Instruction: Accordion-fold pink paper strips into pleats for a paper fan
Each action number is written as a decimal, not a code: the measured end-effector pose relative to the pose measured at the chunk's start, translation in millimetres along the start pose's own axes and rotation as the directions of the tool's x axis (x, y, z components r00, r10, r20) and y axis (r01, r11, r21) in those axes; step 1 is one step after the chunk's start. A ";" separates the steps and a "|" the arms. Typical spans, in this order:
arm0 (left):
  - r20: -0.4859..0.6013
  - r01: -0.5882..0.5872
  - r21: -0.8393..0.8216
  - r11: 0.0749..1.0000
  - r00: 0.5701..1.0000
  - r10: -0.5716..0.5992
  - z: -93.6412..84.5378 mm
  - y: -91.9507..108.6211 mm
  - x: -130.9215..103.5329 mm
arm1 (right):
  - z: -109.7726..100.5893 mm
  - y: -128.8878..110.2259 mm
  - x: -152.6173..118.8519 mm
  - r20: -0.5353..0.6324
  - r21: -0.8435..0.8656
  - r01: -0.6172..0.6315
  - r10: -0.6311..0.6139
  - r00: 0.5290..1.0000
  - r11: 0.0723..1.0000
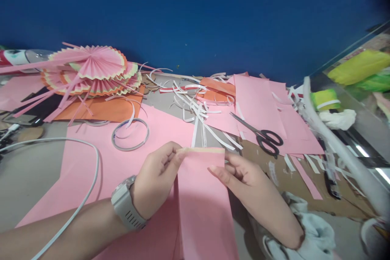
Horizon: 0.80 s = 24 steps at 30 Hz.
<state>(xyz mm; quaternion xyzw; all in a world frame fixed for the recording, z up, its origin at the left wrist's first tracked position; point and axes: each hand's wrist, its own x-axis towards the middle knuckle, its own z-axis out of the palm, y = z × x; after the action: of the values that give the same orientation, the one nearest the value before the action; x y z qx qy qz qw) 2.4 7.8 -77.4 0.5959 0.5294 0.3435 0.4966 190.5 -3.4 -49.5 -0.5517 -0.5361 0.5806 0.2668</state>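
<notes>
A long strip of pink paper [204, 199] with a cream band along its top edge hangs between my two hands. My left hand [161, 174], with a grey watch at the wrist, pinches its top left corner. Thumb in front and fingers behind, my right hand [237, 172] grips the strip's right edge just below the top. Under and left of my left hand lies a large pink sheet [82, 166]. A tape roll [130, 135] rests on that sheet. Black-handled scissors [262, 134] lie beyond my right hand, blades pointing up and left.
Pleated pink paper rosettes [91, 65] are stacked at the back left. White paper strips [195, 105] tangle at the back middle. Pink sheets [258, 101] lie on cardboard [256, 156] at right, near a black cutter [331, 183]. A white cable [96, 162] crosses the left side.
</notes>
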 end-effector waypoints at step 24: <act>-0.060 0.049 -0.257 0.965 0.996 -0.066 -4.3 3.5 8.6 | -0.3 12.8 -5.8 -0.129 -0.372 0.001 -0.053 0.990 0.928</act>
<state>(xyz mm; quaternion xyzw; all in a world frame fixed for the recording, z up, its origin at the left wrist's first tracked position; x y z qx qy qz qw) 1.2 17.3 -73.9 0.4994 0.5145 0.4144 0.5605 195.8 -12.2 -59.1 -0.6231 -0.6243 0.4258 0.2018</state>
